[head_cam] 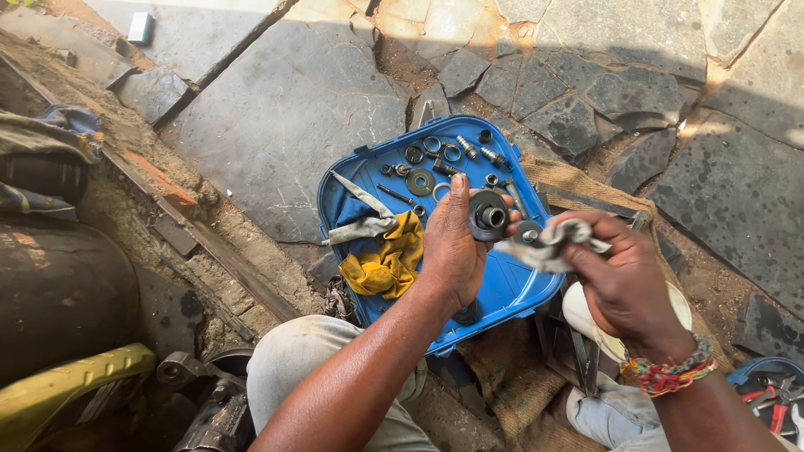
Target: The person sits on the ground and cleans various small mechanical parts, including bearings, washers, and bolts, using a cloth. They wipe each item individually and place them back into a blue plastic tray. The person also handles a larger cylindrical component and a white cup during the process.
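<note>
L hand (454,243) gripping round black metal part (488,215) – R hand (624,280) pinching grey rag (553,243), above blue tray (511,289).

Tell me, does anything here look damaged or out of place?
The stone floor is cracked into uneven pieces. Small rings and bolts lie loose in the blue tray beside a crumpled yellow rag. The round part in the left hand looks intact.

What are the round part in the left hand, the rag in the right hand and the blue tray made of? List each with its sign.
Round part: looks like dark metal, dull and greasy, with a brighter bore at its centre.
Rag: woven cloth, grey and soiled, crumpled into soft folds.
Blue tray: apparently moulded plastic, with an even colour, rounded corners and a slight sheen.
</note>
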